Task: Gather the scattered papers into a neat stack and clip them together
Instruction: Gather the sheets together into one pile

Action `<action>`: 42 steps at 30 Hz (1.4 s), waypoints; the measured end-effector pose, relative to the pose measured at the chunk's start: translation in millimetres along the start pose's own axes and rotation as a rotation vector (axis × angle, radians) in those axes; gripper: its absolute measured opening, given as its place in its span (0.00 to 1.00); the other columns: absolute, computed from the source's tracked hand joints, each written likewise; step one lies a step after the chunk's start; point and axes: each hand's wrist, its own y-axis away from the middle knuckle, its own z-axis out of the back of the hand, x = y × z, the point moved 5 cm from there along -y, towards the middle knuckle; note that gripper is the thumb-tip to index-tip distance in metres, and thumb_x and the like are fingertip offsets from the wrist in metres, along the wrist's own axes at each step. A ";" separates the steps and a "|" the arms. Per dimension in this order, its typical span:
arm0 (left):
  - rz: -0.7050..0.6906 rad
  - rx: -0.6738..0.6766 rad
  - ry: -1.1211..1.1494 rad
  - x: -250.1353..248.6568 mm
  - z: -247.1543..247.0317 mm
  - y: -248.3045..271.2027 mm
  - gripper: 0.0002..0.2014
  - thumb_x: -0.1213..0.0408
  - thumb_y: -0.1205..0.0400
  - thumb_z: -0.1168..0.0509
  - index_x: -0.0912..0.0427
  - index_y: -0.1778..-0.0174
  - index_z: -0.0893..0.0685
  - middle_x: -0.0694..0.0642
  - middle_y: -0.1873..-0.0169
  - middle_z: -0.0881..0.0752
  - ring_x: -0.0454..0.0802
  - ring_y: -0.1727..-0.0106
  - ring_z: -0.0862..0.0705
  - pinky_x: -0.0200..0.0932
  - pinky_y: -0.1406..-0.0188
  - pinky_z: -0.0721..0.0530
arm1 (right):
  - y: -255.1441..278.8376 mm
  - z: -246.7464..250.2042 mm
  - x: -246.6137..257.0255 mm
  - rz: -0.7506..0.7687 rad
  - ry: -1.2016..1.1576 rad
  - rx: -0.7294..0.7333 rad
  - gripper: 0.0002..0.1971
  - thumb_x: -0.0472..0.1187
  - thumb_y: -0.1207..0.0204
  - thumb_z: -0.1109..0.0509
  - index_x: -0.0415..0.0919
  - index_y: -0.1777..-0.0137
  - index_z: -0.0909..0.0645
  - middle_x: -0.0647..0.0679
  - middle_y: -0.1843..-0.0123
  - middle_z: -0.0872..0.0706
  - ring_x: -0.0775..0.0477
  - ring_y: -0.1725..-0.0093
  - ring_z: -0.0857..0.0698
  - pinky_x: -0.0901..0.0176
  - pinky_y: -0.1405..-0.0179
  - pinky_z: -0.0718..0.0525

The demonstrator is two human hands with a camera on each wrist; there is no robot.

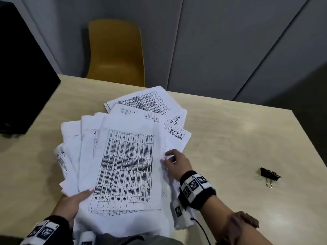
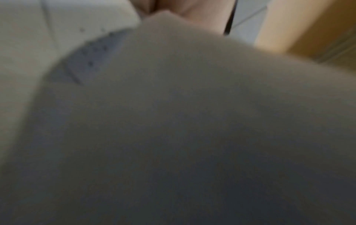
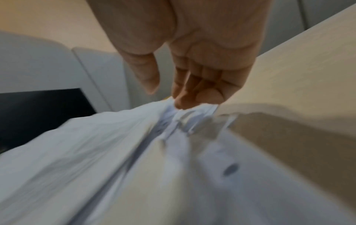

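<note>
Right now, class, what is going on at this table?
A person is gathering loose papers on a table. The left hand holds the near edge of the fanned pile; the right hand pinches its right edge. More sheets lie farther back, not yet gathered. The black clip lies unused to the right.

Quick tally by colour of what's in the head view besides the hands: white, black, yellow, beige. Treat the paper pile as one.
White: 1, the paper pile, fanned out, sheets too overlapped to count
Black: 2, the binder clip and the dark box
Yellow: 1, the chair
Beige: 1, the table
Total: 5
</note>
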 end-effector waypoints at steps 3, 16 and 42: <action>0.064 0.008 0.032 -31.1 -18.7 43.0 0.13 0.73 0.29 0.30 0.79 0.73 0.23 0.64 0.92 0.23 0.48 0.92 0.23 0.31 0.90 0.23 | -27.9 28.5 -14.3 -0.082 -0.068 -0.224 0.17 0.40 0.25 0.31 0.40 0.37 0.22 0.41 0.45 0.16 0.41 0.46 0.16 0.63 0.51 0.24; 0.125 -0.006 0.237 3.1 70.6 -20.8 0.47 0.46 0.46 0.19 0.59 0.30 0.23 0.74 0.36 0.20 0.80 0.38 0.21 0.79 0.47 0.23 | -102.4 8.4 45.8 0.247 0.608 -0.035 0.27 0.48 0.21 0.39 0.52 0.22 0.39 0.41 0.16 0.53 0.38 0.18 0.50 0.42 0.21 0.39; 0.153 0.106 0.209 -8.1 37.3 -41.3 0.52 0.49 0.51 0.17 0.59 0.29 0.24 0.70 0.34 0.19 0.73 0.38 0.18 0.73 0.49 0.19 | -32.1 42.4 -29.0 0.322 0.527 0.141 0.28 0.60 0.26 0.41 0.55 0.25 0.32 0.43 0.18 0.40 0.41 0.19 0.41 0.44 0.20 0.41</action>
